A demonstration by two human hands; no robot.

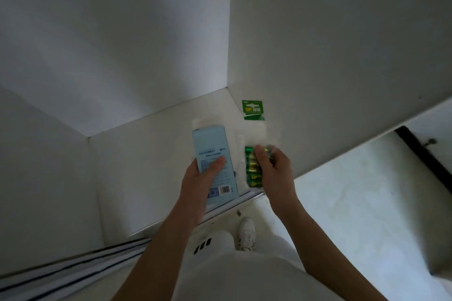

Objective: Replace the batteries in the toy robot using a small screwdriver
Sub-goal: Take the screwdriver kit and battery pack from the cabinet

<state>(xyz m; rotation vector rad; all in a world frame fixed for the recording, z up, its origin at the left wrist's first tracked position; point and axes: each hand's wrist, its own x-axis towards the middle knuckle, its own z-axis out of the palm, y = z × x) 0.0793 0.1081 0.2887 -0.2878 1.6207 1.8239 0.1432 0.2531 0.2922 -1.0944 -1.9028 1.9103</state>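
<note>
My left hand (199,179) grips a pale blue box (212,151) with printed text and a barcode, thumb across its front. My right hand (274,166) holds a pack of green and gold batteries (252,171) in clear plastic, thumb on top. Both are held low inside a white cabinet. The pack's green card header (253,110) shows above, by the cabinet's right wall. No toy robot or screwdriver is in view.
The white cabinet shelf (146,166) has walls at the back, left and right (318,56). A sliding track (73,264) runs along its front edge. Below are my white trousers and a white shoe (246,233) on a pale floor (354,203).
</note>
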